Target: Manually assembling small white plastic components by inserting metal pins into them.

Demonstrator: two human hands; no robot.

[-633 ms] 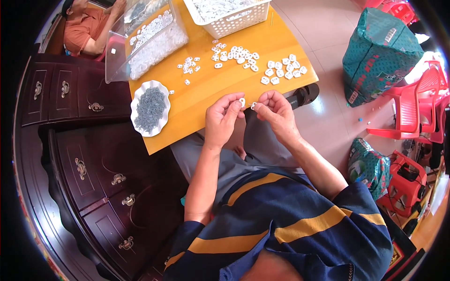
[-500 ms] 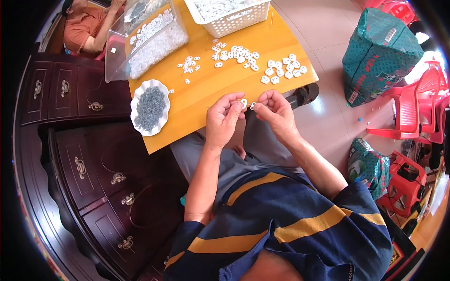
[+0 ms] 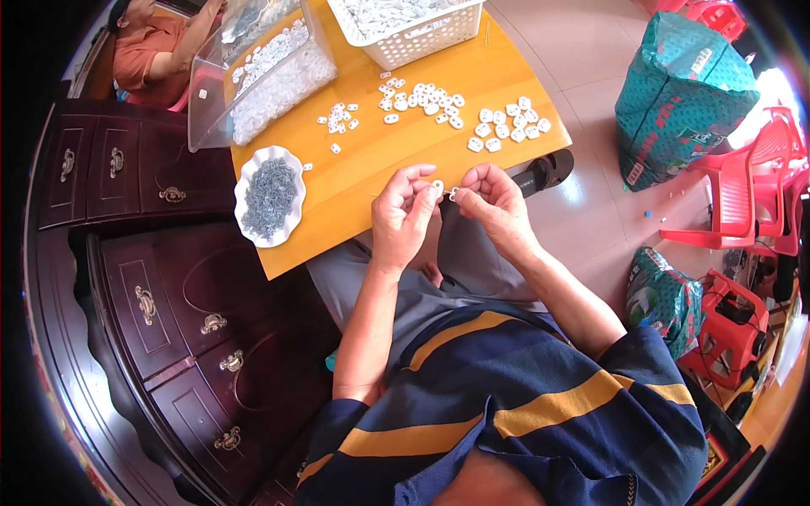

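Note:
Over the table's near edge, my left hand [image 3: 403,218] pinches a small white plastic piece with a hole [image 3: 438,185] between thumb and fingers. Just to its right, my right hand [image 3: 499,211] grips another small white piece [image 3: 453,194], mostly covered by the fingertips. The two pieces are close together; whether they touch is too small to tell. Beyond the hands, white two-holed pieces [image 3: 426,97] lie scattered, with squarer white pieces [image 3: 510,125] grouped to the right. At the left corner, a scalloped white dish [image 3: 295,218] holds many thin grey metal-looking bits [image 3: 268,199].
A clear plastic bin [image 3: 207,118] of white pieces and a white perforated basket [image 3: 405,52] stand at the table's back. A person in orange [image 3: 152,55] sits far left. Dark drawers [image 3: 160,312] flank the left; green bags [image 3: 675,97] and red chairs [image 3: 730,190] are at right.
My hands stay in nearly the same place, still pinching the small white pieces. The whole view shifts very slightly.

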